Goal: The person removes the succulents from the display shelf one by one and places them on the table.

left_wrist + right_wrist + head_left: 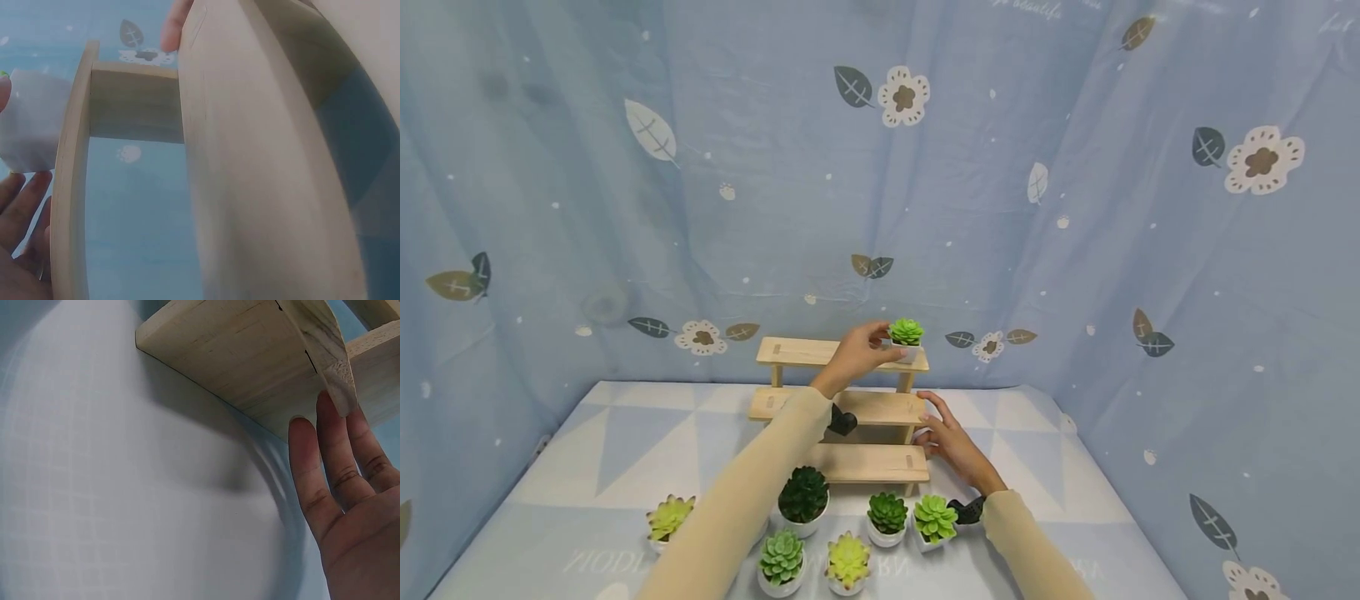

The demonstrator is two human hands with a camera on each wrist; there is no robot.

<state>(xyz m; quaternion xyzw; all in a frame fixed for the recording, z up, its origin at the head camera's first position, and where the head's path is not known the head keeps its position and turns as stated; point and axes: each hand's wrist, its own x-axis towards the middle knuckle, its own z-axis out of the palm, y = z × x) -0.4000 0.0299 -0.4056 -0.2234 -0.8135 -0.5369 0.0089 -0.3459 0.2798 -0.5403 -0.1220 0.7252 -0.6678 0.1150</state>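
Observation:
My left hand [855, 357] holds a small bright green potted succulent [907, 332] by its pot, at the right end of the top tier of a three-tier wooden stand [868, 463]. The left wrist view shows the white pot [37, 119] beside the board's edge, with fingertips right at its base. Lower down, my right hand [958, 450] rests against the right end of the stand. Its fingers are extended in the right wrist view, the fingertips [304, 440] up against a wooden support [334, 369].
In front of the stand are several potted succulents: dark green [805, 493], pale green [782, 557], yellow-green [847, 562], a smaller dark one [887, 512] and a bright green one [935, 518]. Another yellow-tipped succulent [670, 517] stands left of my left sleeve. A patterned curtain [790, 208] hangs behind.

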